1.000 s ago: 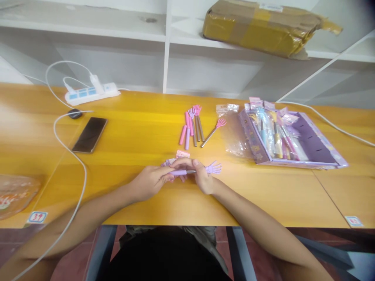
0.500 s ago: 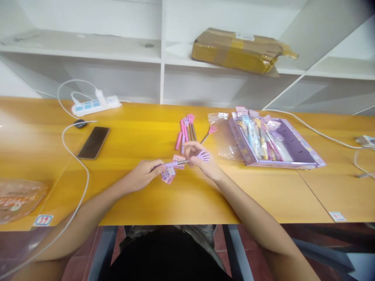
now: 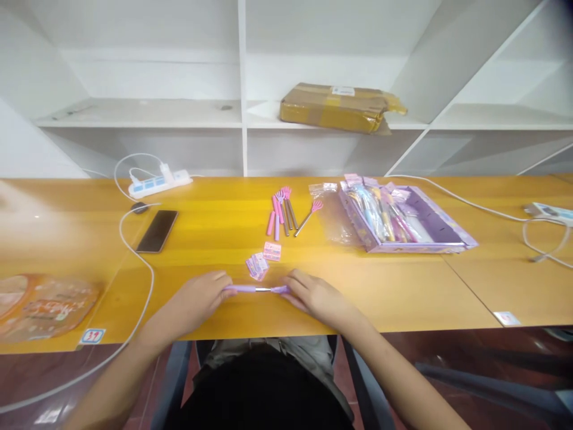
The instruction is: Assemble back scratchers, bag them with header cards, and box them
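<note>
I'm holding the purple scratcher (image 3: 263, 289) at frame's lower centre, long axis running left-right, left hand (image 3: 199, 300) pinching its handle end (image 3: 244, 289), right hand (image 3: 317, 297) its claw end (image 3: 279, 289).

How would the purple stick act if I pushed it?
The purple stick is probably stiff: it runs straight between the left hand and right hand. It may roll, since its handle looks rounded. Being thin, it's likely light.

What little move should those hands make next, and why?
Perhaps press the right hand gently toward the left hand: the left holds the lilac handle, the right the lilac head, and metal rod shows between them, so they may not be fully joined.
</note>
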The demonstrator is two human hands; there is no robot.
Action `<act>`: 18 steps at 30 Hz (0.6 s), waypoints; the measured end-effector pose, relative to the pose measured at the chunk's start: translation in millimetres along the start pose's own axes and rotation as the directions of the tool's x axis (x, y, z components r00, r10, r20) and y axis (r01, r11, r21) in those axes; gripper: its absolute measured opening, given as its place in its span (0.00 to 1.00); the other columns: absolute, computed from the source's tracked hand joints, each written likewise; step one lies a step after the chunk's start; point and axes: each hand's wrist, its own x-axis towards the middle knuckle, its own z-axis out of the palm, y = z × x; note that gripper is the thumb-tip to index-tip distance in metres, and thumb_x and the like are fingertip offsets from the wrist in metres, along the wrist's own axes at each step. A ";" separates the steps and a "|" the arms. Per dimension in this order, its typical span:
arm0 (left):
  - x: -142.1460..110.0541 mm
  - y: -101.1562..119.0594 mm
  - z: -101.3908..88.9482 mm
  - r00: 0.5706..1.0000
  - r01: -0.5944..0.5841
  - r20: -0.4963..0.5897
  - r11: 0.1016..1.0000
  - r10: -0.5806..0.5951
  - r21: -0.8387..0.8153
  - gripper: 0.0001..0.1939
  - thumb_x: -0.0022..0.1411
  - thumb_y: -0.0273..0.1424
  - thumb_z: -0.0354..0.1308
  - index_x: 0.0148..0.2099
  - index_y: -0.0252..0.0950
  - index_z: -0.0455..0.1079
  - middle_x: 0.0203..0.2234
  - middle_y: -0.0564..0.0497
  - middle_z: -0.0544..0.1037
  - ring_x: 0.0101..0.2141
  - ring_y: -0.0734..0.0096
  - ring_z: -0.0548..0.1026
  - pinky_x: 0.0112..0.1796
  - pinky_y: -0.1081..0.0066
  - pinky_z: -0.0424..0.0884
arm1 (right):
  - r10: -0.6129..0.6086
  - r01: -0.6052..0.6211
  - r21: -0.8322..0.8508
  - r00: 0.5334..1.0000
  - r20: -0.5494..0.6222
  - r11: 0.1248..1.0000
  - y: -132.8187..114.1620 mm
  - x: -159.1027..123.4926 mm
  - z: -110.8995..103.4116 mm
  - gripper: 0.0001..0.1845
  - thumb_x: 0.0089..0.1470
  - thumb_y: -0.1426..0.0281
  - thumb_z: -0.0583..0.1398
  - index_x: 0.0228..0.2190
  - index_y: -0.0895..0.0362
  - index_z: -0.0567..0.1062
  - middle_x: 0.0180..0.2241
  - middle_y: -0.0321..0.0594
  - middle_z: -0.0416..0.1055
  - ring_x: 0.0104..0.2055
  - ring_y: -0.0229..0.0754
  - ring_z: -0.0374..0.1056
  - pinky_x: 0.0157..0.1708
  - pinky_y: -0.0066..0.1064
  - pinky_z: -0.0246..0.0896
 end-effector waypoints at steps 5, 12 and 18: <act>-15.5 9.9 25.5 0.999 -0.031 -0.038 0.989 0.037 0.147 0.20 0.80 0.43 0.46 0.41 0.38 0.71 0.35 0.50 0.77 0.35 0.63 0.73 0.38 0.64 0.64 | -0.040 0.045 -0.138 0.999 0.036 0.989 -29.2 -11.6 11.8 0.12 0.75 0.67 0.52 0.48 0.59 0.73 0.37 0.43 0.71 0.34 0.45 0.70 0.34 0.35 0.65; 1.0 40.8 70.2 0.942 -0.215 -0.105 0.816 0.318 0.537 0.08 0.77 0.32 0.54 0.43 0.37 0.71 0.35 0.46 0.78 0.38 0.58 0.73 0.39 0.60 0.67 | 0.020 -0.016 -0.064 0.997 0.070 0.998 -44.3 -9.0 10.8 0.12 0.74 0.62 0.55 0.39 0.56 0.70 0.37 0.40 0.67 0.31 0.41 0.65 0.29 0.32 0.57; 12.0 47.8 74.9 0.960 -0.184 -0.103 0.864 0.260 0.468 0.11 0.79 0.28 0.47 0.46 0.36 0.71 0.34 0.49 0.76 0.33 0.63 0.76 0.33 0.64 0.68 | 0.027 -0.033 -0.179 0.999 -0.032 0.983 -35.9 -6.8 10.1 0.07 0.72 0.73 0.55 0.42 0.56 0.74 0.38 0.42 0.68 0.34 0.43 0.65 0.34 0.35 0.59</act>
